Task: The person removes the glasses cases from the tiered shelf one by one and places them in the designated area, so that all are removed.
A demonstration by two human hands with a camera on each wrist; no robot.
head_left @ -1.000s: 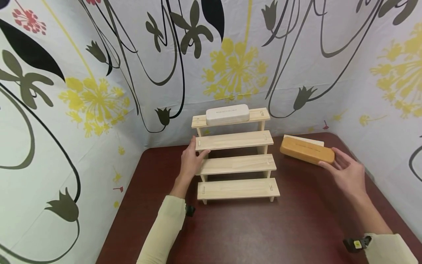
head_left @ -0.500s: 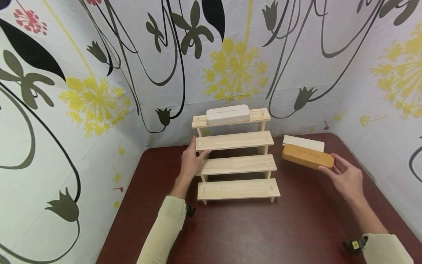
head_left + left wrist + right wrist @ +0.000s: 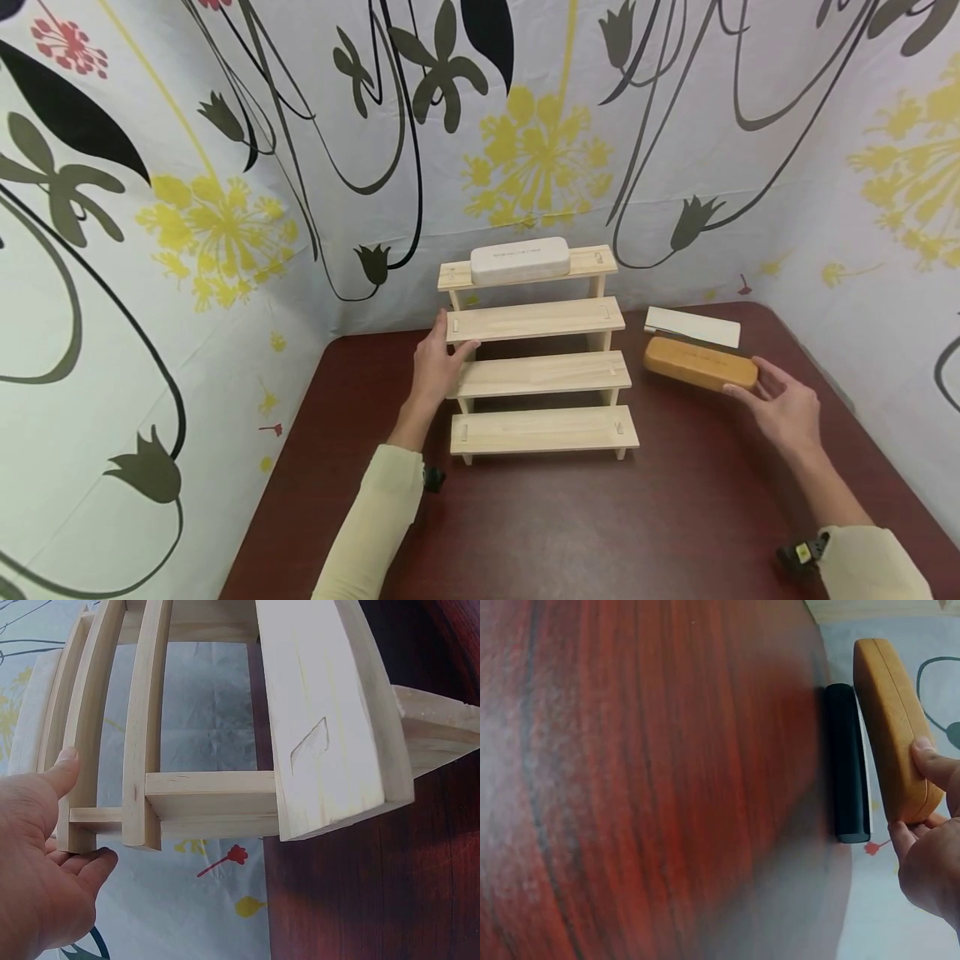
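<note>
At the right of the head view my right hand (image 3: 791, 412) grips one end of a tan glasses case (image 3: 701, 363). The right wrist view shows the thumb on one face of the tan case (image 3: 892, 727) and fingers under its end. My left hand (image 3: 435, 362) holds the left end of the second-highest shelf of a wooden tiered stand (image 3: 536, 319). From the left wrist, the thumb of the left hand (image 3: 37, 855) lies on one side of the shelf end, with fingers around the other. A white glasses case (image 3: 521, 261) rests on the top shelf.
Behind the tan case, a flat cream-topped item (image 3: 693, 326) with a dark side lies on the reddish-brown table (image 3: 555, 525). Its dark rounded side (image 3: 845, 765) shows in the right wrist view. Patterned fabric (image 3: 300, 125) surrounds the table's back and sides.
My right hand has drawn the tan case slightly nearer to me, so more of the cream-topped item behind it shows. The left hand and stand have stayed put.
</note>
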